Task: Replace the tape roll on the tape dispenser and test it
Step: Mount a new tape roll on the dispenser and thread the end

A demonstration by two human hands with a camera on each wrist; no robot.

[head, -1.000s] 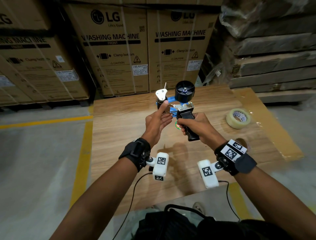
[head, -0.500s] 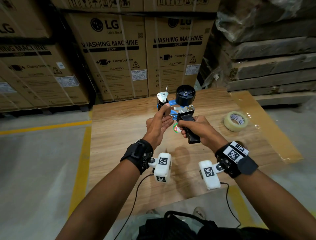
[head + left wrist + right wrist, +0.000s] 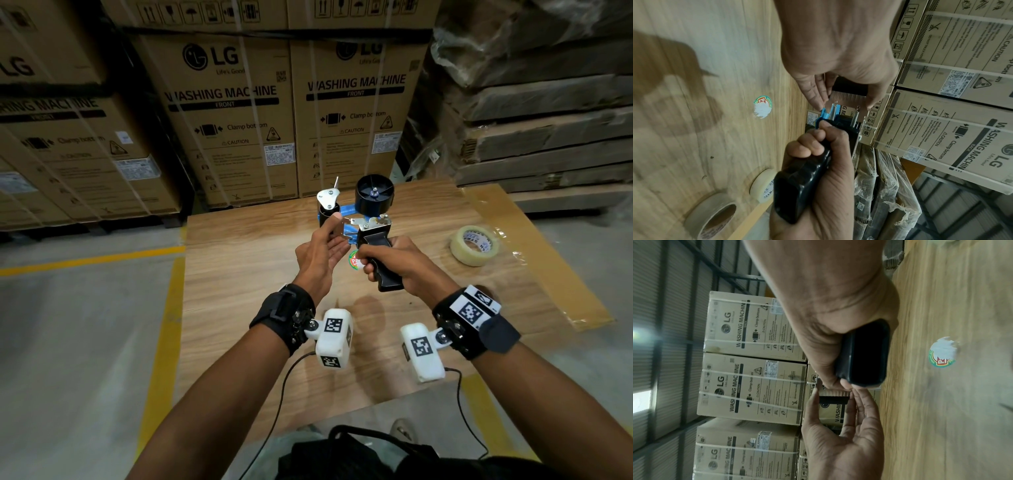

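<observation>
Gripping the black handle of the tape dispenser, the right hand holds the tool up above the wooden counter, its fingers wrapped tight round the handle so the butt end sticks out below the palm. The dispenser's black hub carries no roll and stands at the far end of the blue frame, with the metal blade plate and the small black roller towards the left. The left hand is at that front end: its thumb tip touches the top of the roller by the metal plate, and the other fingers reach straight along the underside, palm turned up. From the left wrist view the thumb and fingers bracket the toothed metal edge from either side, the fingers extended rather than curled; this grip is loose, touching more than clasping.

A roll of tape lies flat on the counter to the right, well apart from both hands. The left wrist view shows a second, emptier-looking roll near it, closer to the counter's edge. A round green and red sticker, partly scraped white, is stuck to the counter below the hands. A strip of brown tape runs along the counter's right edge. Stacked cardboard washing machine boxes stand behind the counter.
</observation>
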